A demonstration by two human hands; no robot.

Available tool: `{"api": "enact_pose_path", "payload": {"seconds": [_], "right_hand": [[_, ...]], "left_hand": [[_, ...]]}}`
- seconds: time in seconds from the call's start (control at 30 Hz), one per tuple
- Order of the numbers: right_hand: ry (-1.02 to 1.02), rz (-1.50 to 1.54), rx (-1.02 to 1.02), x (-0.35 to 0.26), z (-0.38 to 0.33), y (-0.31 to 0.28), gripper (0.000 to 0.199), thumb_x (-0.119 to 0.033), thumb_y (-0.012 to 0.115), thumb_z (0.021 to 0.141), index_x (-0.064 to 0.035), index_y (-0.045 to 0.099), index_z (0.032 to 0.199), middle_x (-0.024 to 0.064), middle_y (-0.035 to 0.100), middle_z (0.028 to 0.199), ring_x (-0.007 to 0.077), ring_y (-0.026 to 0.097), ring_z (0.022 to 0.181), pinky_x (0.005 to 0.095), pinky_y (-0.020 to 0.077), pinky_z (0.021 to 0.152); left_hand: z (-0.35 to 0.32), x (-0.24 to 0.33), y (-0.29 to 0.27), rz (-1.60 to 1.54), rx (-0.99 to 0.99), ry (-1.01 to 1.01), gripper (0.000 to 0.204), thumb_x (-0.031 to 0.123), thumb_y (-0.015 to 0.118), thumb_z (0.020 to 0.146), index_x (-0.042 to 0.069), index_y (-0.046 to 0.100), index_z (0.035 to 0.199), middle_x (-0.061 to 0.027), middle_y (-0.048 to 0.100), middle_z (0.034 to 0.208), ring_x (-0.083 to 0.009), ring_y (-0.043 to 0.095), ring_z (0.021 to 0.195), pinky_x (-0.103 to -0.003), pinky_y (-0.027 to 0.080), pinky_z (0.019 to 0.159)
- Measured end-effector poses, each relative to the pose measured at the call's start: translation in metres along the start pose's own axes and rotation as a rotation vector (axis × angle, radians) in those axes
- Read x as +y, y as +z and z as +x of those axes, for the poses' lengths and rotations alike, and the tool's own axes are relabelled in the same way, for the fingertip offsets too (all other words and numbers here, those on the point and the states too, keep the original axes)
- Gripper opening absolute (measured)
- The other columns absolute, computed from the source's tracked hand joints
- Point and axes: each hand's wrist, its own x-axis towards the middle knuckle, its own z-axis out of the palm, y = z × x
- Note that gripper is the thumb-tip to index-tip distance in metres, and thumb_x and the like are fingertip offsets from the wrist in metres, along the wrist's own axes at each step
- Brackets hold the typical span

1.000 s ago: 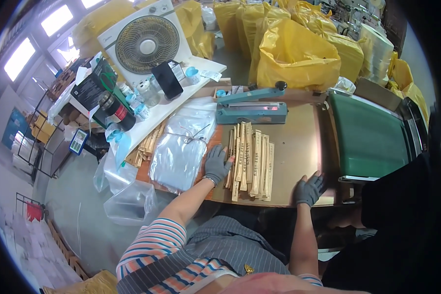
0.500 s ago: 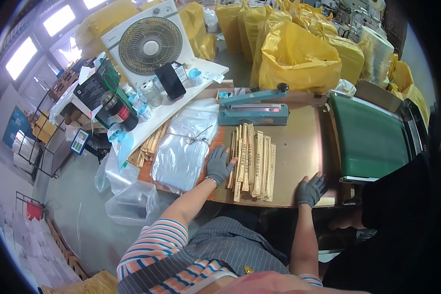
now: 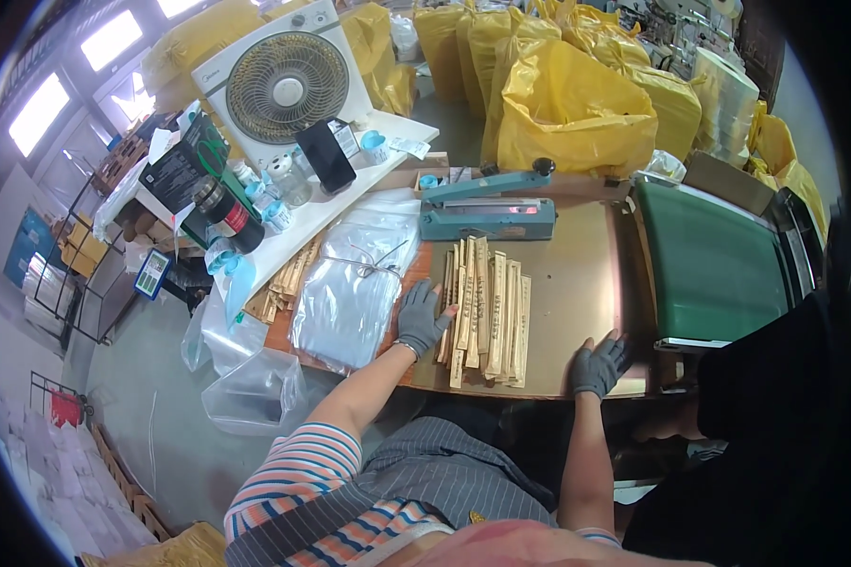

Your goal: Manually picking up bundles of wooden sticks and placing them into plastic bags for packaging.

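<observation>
Both my hands wear grey fingerless-tipped gloves. My left hand (image 3: 423, 319) lies on the table with its fingers stretched out, its thumb against the left side of a pile of slim tan paper-wrapped sticks (image 3: 482, 312). Those sticks lie side by side lengthwise, some overlapping. Just left of that hand is a stack of clear plastic bags (image 3: 348, 300) with a dark tie across it. My right hand (image 3: 599, 367) rests palm down near the table's front edge, fingers spread, apart from the sticks and holding nothing. Beyond the sticks stands a blue-green hand-lever bag sealer (image 3: 490, 219).
A green conveyor belt (image 3: 714, 260) stands to the right, with a person's dark sleeve (image 3: 766, 378) near it. On the white shelf (image 3: 303, 222) at left are a fan (image 3: 288, 92), a phone (image 3: 325, 161) and a thermos (image 3: 229, 217). Large yellow bags (image 3: 577, 118) fill the back.
</observation>
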Motion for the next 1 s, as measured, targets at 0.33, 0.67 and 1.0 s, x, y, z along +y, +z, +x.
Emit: {"api": "enact_pose_path", "payload": {"seconds": [0.33,0.67,1.0], "right_hand": [[0.006,-0.016,-0.014,-0.0029,0.0007,-0.0039,0.061,-0.034,0.047,0.087,-0.0008,0.035,0.136,0.0216,0.032,0.143,0.0326,0.026,0.134,0.046,0.017,0.11],[-0.012,0.036,0.02,-0.0009,-0.001,-0.0022,0.06,-0.033,0.049,0.086,0.0012,0.037,0.133,0.0246,0.034,0.14,0.0369,0.028,0.132,0.0476,0.0166,0.11],[-0.024,0.043,0.051,0.0012,-0.0004,0.0025,0.06,-0.033,0.05,0.085,0.0019,0.038,0.133,0.0242,0.034,0.14,0.0364,0.028,0.132,0.0478,0.0163,0.111]], "left_hand": [[0.002,0.0014,-0.0018,0.015,0.0,-0.005,0.062,0.052,0.055,0.083,0.0,0.056,0.117,-0.022,0.049,0.125,-0.0372,0.044,0.118,-0.045,0.033,0.101],[0.0013,0.0024,-0.0021,0.005,0.003,-0.009,0.065,0.055,0.057,0.08,0.0,0.057,0.115,-0.0217,0.049,0.125,-0.0368,0.044,0.118,-0.044,0.033,0.101],[0.0018,0.0026,-0.0035,0.0,-0.03,-0.018,0.067,0.056,0.055,0.081,0.0,0.056,0.117,-0.0216,0.047,0.127,-0.0366,0.042,0.121,-0.045,0.031,0.102]]}}
